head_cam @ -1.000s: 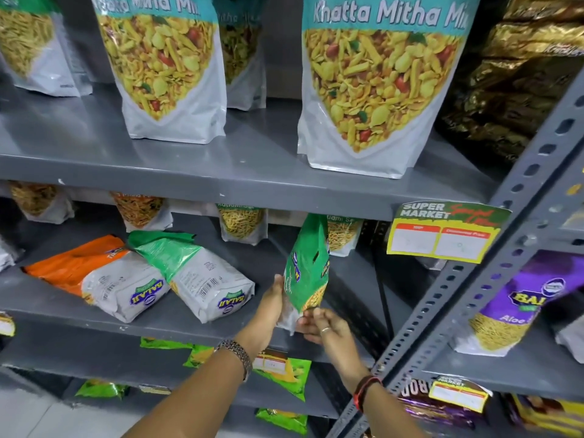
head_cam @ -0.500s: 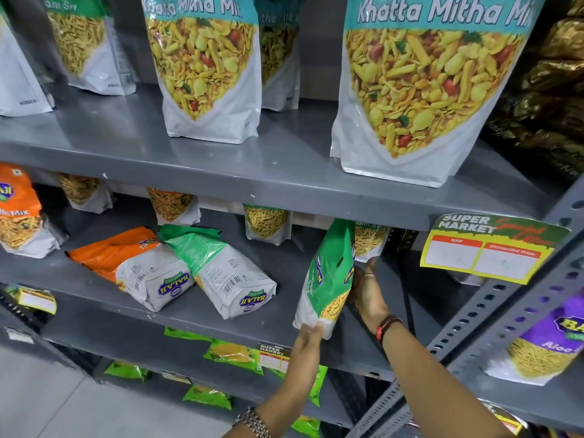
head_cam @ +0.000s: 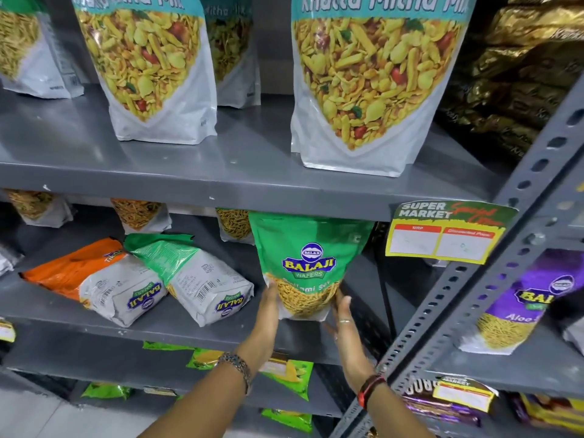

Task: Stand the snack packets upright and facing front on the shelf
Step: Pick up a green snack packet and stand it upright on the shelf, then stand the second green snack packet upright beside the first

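Observation:
A green Balaji sev packet (head_cam: 308, 260) stands upright on the middle grey shelf (head_cam: 177, 327), its front label facing me. My left hand (head_cam: 267, 314) presses its lower left edge and my right hand (head_cam: 343, 324) its lower right edge, so the packet is held between both palms. To the left, a green-and-white packet (head_cam: 192, 276) and an orange-and-white packet (head_cam: 94, 279) lie flat on the same shelf with their backs up.
Large Khatta Mitha Mix pouches (head_cam: 373, 80) stand on the shelf above. A price tag (head_cam: 442, 232) hangs from that shelf's edge. A perforated steel upright (head_cam: 467, 295) slants at the right, with a purple packet (head_cam: 524, 301) behind it. Small packets lie on lower shelves.
The green packet has turned from edge-on to front-facing. My right hand came down from behind it to its lower right side; my left hand moved up to its lower left edge.

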